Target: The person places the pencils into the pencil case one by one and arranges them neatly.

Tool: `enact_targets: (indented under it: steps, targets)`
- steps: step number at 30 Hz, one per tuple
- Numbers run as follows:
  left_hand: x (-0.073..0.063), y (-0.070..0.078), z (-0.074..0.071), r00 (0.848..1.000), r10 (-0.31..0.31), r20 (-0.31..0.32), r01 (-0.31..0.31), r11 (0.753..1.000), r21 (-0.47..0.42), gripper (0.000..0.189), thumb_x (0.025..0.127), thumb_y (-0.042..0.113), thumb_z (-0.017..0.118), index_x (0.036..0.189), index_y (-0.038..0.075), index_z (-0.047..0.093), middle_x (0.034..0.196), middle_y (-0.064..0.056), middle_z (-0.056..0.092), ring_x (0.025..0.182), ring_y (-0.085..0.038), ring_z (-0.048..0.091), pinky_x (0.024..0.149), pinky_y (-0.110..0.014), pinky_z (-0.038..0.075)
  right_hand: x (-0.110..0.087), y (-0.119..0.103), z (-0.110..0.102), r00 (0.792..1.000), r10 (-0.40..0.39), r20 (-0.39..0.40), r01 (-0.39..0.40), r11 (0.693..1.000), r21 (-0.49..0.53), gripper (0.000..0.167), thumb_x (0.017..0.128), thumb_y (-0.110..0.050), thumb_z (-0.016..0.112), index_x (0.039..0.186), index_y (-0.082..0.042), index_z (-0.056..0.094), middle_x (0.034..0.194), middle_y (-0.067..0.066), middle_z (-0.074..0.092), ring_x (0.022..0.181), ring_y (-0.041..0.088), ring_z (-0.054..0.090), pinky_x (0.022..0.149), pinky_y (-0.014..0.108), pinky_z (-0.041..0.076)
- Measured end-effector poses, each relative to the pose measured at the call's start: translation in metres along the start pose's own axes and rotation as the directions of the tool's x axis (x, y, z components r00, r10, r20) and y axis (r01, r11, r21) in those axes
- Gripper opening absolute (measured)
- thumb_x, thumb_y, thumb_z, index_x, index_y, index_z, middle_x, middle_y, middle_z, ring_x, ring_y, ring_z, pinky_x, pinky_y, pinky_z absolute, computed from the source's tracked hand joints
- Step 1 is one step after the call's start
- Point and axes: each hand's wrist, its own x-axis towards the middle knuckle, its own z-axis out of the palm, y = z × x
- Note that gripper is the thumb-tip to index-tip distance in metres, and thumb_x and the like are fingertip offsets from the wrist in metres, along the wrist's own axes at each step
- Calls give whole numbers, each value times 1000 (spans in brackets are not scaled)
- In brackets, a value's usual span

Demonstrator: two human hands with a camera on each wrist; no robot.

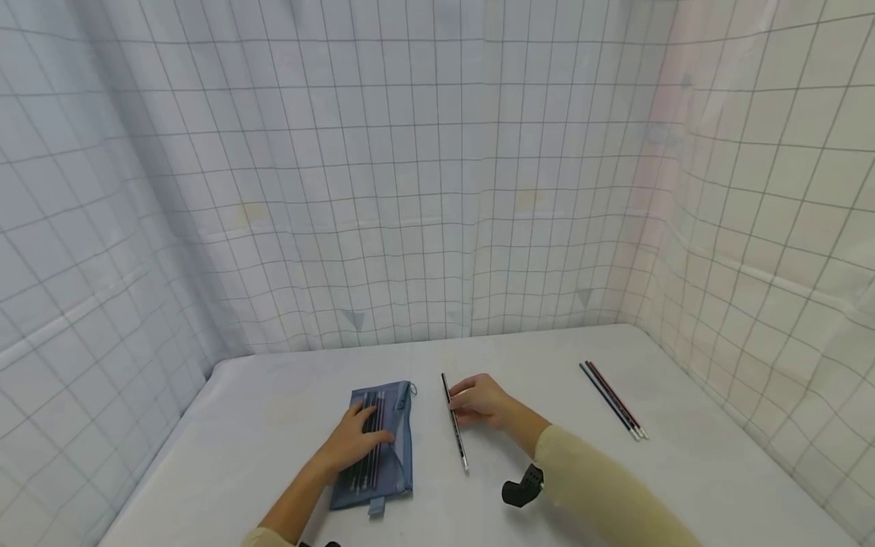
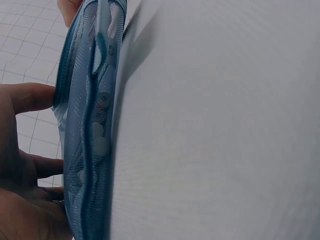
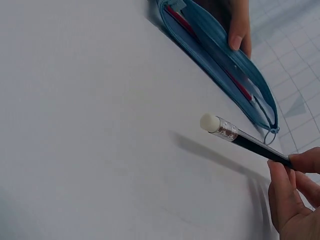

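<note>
My left hand (image 1: 352,441) rests on a blue mesh zip pencil pouch (image 1: 402,456), fingers spread over its top. Several dark pencils show through the mesh. From the right wrist view, the pouch's zip side gapes, and a red pencil (image 3: 235,81) lies inside. To the right of the pouch, my right hand (image 1: 481,403) pinches a dark pencil (image 1: 457,431) between thumb and fingers. Its white eraser end (image 3: 210,123) tilts toward me, apart from the pouch, with a shadow on the white table below.
Farther right on the white table (image 1: 547,365) lie a few more pencils (image 1: 611,399), side by side, dark and red, eraser ends toward me. Grid-patterned white curtains (image 1: 424,190) enclose the table at the back and both sides.
</note>
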Motion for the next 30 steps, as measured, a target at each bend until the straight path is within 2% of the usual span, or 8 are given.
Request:
enact_targets:
  steps: [9,21,26,30]
  targets:
    - [1,-1,1,1000,-14,-18,15,999,29,85,88,38,72,151,-10,42,160,-37,21,145,-61,20,113,-72,22,-4,-5,25,999,-1,32,2,1000,-10,25,88,7,74,113,5,70,92,14,68,72,17,65,60,26,58]
    - [2,0,2,1000,-22,-14,23,999,26,86,89,39,73,152,-9,41,161,-36,21,145,-60,21,112,-72,24,-1,-4,42,998,-4,58,3,1000,22,24,87,9,73,111,6,70,90,13,66,71,17,64,57,25,56]
    - [2,0,1,1000,-20,-13,20,999,28,86,88,40,73,152,-8,41,162,-35,21,145,-59,22,112,-71,24,0,-3,50,998,-15,65,15,1000,-1,24,85,10,74,108,6,71,86,12,67,68,15,63,54,23,55]
    - [3,0,1,1000,-21,-12,21,999,29,86,89,41,73,152,-8,41,162,-35,21,146,-59,22,113,-71,24,1,-4,59,997,-28,69,33,998,-62,21,85,10,74,105,6,72,84,11,68,64,13,63,52,23,54]
